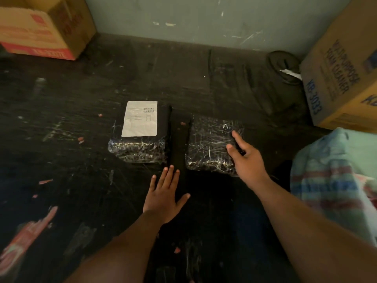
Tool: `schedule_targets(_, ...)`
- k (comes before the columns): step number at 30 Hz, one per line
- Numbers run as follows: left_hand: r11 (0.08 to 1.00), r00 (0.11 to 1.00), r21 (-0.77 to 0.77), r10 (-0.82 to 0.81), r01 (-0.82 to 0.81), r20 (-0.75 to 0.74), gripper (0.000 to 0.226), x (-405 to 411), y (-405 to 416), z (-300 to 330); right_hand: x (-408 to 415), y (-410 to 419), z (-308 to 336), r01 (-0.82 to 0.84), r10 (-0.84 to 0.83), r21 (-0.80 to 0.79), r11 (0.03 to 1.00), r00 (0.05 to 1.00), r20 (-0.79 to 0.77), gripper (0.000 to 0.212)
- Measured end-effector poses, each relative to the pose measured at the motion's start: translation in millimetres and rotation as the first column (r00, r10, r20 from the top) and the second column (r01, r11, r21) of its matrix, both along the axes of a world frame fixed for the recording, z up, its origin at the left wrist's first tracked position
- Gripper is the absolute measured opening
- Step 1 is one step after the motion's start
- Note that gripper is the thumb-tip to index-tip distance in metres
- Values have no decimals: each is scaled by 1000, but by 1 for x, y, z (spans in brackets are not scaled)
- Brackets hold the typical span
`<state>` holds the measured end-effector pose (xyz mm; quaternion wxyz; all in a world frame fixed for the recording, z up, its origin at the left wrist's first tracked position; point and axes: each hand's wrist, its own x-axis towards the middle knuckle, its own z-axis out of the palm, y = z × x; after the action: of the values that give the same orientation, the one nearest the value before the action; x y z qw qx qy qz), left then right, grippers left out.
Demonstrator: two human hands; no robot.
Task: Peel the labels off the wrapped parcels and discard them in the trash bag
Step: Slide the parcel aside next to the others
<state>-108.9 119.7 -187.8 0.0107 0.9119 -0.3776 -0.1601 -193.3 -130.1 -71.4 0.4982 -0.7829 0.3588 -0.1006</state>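
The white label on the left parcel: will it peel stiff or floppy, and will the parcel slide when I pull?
The white label lies flat like thin paper, so probably floppy and tearable. The left parcel wears glossy wrinkled wrap, so it may slide on the table unless a hand holds it.

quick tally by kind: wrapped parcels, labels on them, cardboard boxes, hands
wrapped parcels: 2, the labelled parcel and the bare parcel
white labels: 1
cardboard boxes: 2, the far left box and the right box
hands: 2, left hand and right hand
total: 7
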Motion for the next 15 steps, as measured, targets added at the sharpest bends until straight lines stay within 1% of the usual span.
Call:
schedule_targets(2, 1000, 1000, 6, 12, -12, -10, 87, -12, 13, 0, -27, 12, -6, -15, 16, -19, 1000, 999, 31, 50)
schedule_targets(6, 998, 999, -19, 54, -54, 6, 92, -37, 35, 0, -81, 47, -19, -12, 12, 1, 1000, 997, 74, 48)
schedule_targets(9, 994, 995, -53, 96, -94, 32, 86, -54, 47, -2, -115, 73, -36, 31, -31, 8, 1000, 996, 89, 47)
schedule_targets(12, 991, 993, -79, 114, -111, 32, 77, -63, 54, -5, -141, 92, -54, 31, -31, -11, 999, 998, 61, 47)
schedule_targets(15, 989, 992, -88, 124, -121, 32, 74, -67, 58, -7, -157, 107, -66, -24, 24, -25, 999, 1000, -2, 48)
